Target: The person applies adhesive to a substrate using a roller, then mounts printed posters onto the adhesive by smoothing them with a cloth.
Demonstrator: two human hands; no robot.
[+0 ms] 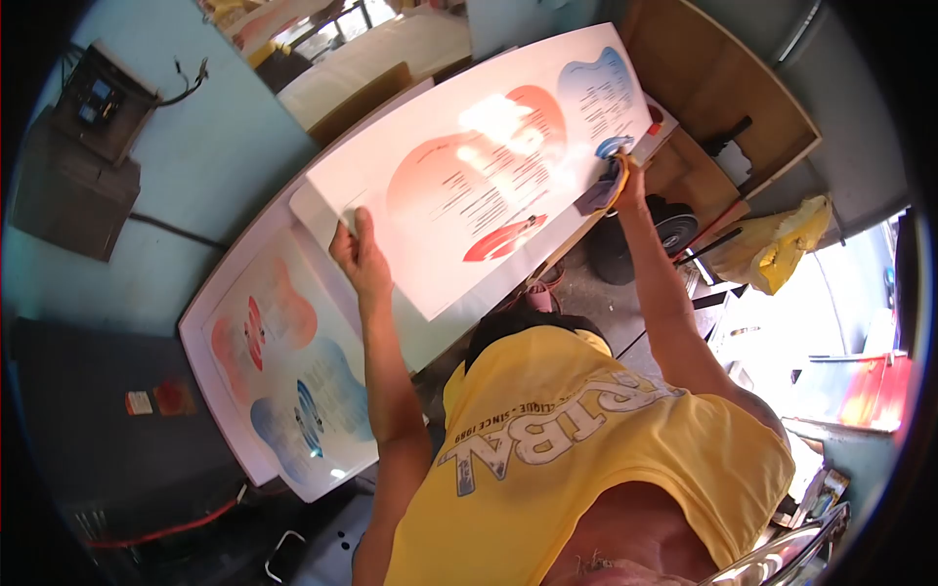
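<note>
The left hand lies flat, fingers spread, on the near-left corner of the top panel, a large glossy printed board; it presses down and grips nothing. The right hand is closed around a cloth, bunched yellow and purple, and presses it against the panel's far-right edge, beside the blue printed patch. The panel rests tilted across a second printed panel, which lies along the table toward its left end.

The main risk, as I judge it, is the top panel sliding. It sits loose on another slick sheet, and its right end seems to overhang the table edge above a wheel and clutter on the floor. A hard push with the cloth toward that edge could skate it off, since only a flat palm holds it back. Grit caught in the cloth could scratch the glossy print. Dragging panel over panel could scuff the one below. The strong glare in the middle may also hide smears or missed spots. With both arms stretched wide, a lean further could cost the person their balance.
</note>
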